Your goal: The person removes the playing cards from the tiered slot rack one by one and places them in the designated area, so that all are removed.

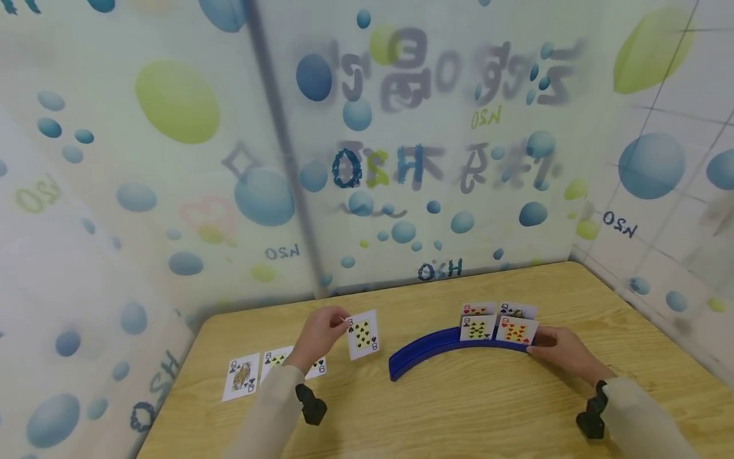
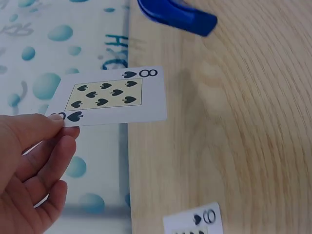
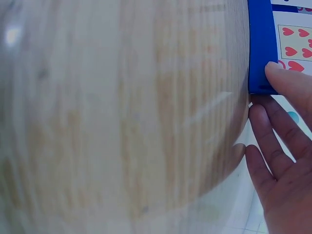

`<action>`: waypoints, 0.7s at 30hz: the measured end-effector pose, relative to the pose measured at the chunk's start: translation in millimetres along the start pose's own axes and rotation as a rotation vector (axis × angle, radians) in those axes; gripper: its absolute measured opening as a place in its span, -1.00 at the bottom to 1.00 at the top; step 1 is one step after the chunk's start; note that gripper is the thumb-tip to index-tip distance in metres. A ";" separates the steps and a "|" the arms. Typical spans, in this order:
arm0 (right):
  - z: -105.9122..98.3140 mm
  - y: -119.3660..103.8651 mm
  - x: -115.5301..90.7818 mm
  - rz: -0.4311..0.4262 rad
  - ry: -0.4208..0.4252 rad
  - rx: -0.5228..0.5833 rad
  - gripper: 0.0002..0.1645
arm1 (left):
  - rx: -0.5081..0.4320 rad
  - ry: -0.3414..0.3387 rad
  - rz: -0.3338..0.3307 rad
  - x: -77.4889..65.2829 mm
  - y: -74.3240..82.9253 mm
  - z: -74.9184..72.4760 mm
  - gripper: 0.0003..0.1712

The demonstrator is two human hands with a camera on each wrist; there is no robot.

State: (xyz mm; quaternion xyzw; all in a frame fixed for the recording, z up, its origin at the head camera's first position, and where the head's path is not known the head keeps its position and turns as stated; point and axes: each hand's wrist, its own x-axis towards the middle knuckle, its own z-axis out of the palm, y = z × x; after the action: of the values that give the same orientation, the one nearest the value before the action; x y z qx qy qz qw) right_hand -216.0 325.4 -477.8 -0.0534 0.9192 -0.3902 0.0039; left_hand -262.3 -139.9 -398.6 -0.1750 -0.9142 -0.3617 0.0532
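Between thumb and fingers my left hand (image 1: 318, 336) pinches an eight of spades (image 1: 363, 335) by its upper left corner, lifted off the table. The left wrist view shows that card (image 2: 105, 95) face on. A curved blue card holder (image 1: 424, 347) stands on the table to its right. Two rows of playing cards are upright in it, with a black-suited card (image 1: 477, 328) and a hearts card (image 1: 516, 331) in front. My right hand (image 1: 564, 352) grips the holder's right end, its thumb (image 3: 292, 85) on the front beside the hearts card.
On the table's left lie a queen (image 1: 241, 377), a black-suited card (image 1: 275, 358) and another card (image 1: 317, 368) partly hidden by my left arm. The wooden table (image 1: 447, 414) meets a printed wall panel (image 1: 390, 242) at the back.
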 end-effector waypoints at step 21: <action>-0.9 2.9 3.0 -0.003 0.003 -0.005 -0.39 | 0.027 -0.015 -0.170 5.0 -40.4 -1.0 -0.87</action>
State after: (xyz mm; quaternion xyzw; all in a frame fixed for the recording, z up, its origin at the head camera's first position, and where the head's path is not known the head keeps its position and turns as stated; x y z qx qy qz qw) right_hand -219.3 327.8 -479.2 -0.0543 0.9200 -0.3880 0.0018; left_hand -281.4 -166.5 -422.7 -0.0986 -0.9309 -0.3513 0.0179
